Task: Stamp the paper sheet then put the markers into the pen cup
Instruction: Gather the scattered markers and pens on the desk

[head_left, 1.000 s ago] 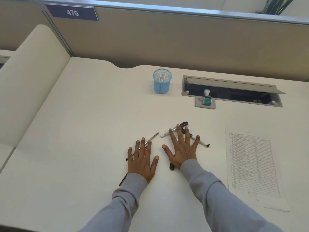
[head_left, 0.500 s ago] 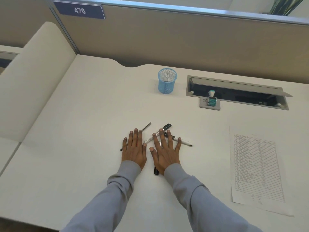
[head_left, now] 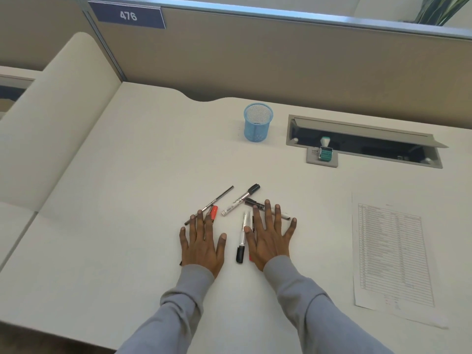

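My left hand [head_left: 201,241] and my right hand [head_left: 268,236] lie flat, palms down, fingers spread, on the white desk over several scattered markers. A thin dark pen [head_left: 217,200] and an orange-capped marker [head_left: 213,212] poke out from under my left fingers. One white marker with a black cap [head_left: 241,199] lies free just beyond my hands. Another [head_left: 241,241] lies between them. A black marker [head_left: 255,203] runs under my right fingers. The blue mesh pen cup [head_left: 258,122] stands upright and empty at the back. The green stamp [head_left: 325,150] sits to its right. The printed paper sheet [head_left: 393,251] lies at the right.
A grey cable hatch [head_left: 362,129] is open in the desk behind the stamp. A beige partition [head_left: 255,60] with a "476" label [head_left: 129,16] closes off the back. A cream side panel [head_left: 56,118] rises at the left.
My hands have slid slightly back toward me and spread apart, uncovering more of the markers. The camera view has shifted a little.
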`<action>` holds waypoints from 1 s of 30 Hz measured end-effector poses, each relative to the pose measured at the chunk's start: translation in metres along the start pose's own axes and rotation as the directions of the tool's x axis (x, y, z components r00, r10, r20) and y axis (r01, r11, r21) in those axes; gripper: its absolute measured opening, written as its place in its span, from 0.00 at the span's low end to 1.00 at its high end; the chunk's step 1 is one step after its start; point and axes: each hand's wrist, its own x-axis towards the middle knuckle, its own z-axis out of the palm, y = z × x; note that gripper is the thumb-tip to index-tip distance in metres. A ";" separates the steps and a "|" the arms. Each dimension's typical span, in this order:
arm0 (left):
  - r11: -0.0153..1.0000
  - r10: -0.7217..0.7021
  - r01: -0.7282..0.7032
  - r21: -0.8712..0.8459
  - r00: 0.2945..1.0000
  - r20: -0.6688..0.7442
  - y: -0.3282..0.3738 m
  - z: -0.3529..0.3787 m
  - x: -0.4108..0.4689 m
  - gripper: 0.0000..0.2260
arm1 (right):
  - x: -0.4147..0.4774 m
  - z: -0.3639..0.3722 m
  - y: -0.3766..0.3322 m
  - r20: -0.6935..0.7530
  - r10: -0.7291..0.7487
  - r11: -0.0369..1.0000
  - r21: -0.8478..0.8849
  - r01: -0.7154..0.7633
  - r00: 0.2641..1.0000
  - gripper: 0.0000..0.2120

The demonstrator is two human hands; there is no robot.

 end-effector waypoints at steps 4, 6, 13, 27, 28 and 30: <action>1.000 -0.007 0.007 0.004 1.000 0.029 -0.001 -0.001 0.010 0.33 | 0.003 0.001 -0.013 0.009 0.003 1.000 0.010 -0.003 1.000 0.31; 1.000 -0.016 0.016 0.004 0.999 0.036 -0.003 -0.003 0.015 0.32 | 0.003 0.002 -0.022 0.014 -0.005 1.000 0.012 0.004 1.000 0.32; 1.000 0.009 -0.008 -0.021 1.000 0.026 -0.009 -0.013 0.022 0.35 | 0.005 0.006 -0.048 0.044 -0.043 0.999 0.010 0.042 0.998 0.31; 0.980 0.174 -0.186 -0.076 0.975 -0.138 0.026 -0.032 0.013 0.32 | -0.018 -0.027 0.020 -0.067 0.051 0.991 0.130 -0.042 0.996 0.30; 0.973 0.202 -0.216 -0.086 0.968 -0.147 0.035 -0.033 0.012 0.32 | -0.022 -0.030 0.033 -0.072 0.071 0.989 0.132 -0.061 0.995 0.30; 0.956 0.266 -0.282 -0.085 0.951 -0.160 0.051 -0.032 0.012 0.32 | -0.029 -0.036 0.058 -0.085 0.099 0.986 0.144 -0.086 0.991 0.31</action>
